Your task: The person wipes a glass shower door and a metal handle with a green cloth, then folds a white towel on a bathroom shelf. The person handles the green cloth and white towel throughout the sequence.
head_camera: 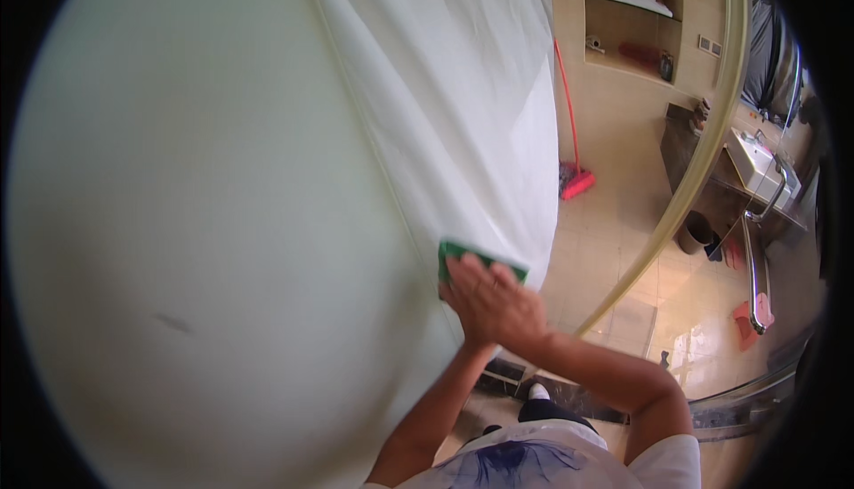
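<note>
A green rectangular pad (483, 254) is pressed flat against a white fabric sheet (434, 115) with long diagonal folds. My left hand (467, 309) is at the pad's lower left edge, fingers over it. My right hand (510, 309) overlaps the left, its fingers reaching toward the pad; the overlap and blur hide which fingers grip it. To the left of the sheet spreads a large, smooth pale green panel (200, 155) with a dark smudge (175, 323) low on it.
Right of the sheet, a red-handled mop or broom (576, 182) leans upright. A curved pale frame edge (667, 222) and a metal handle (755, 275) stand nearer. Beyond are a white sink (760, 165), a dark bin (695, 232), a pink stool (750, 322) and wall shelves (634, 15) with towels.
</note>
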The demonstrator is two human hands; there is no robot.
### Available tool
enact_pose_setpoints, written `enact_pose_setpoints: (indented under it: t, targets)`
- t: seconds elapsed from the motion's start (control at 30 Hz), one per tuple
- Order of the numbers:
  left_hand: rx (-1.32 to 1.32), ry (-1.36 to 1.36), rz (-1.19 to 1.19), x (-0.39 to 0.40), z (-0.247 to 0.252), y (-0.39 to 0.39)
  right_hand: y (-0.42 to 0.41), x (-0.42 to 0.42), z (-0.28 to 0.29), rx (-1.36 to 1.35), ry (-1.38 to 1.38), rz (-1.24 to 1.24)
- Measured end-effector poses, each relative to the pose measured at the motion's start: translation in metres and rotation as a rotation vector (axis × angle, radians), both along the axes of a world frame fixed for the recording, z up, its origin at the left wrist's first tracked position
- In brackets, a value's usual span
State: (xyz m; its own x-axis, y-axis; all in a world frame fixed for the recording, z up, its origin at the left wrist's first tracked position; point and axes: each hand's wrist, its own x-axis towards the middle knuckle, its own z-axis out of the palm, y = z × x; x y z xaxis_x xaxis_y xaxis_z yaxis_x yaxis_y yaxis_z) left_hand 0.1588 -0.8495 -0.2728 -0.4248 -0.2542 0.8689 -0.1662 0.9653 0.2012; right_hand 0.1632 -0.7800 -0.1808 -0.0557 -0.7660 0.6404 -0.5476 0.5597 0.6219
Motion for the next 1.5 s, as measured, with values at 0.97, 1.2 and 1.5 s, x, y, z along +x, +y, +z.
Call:
enact_pose_setpoints:
  t: [0.97,1.2,1.5]
  targets:
    - [0.152,-0.003,-0.621,0.021,-0.073,0.062,0.108,0.018,-0.033,-0.035,-0.233,-0.166]
    - [0.110,-0.161,-0.628,0.033,-0.098,0.055,0.099,0.024,-0.071,0.044,-0.384,-0.127]
    - [0.017,-0.169,-0.214,-0.005,-0.005,0.007,0.028,0.007,0.048,-0.229,-0.184,-0.058]
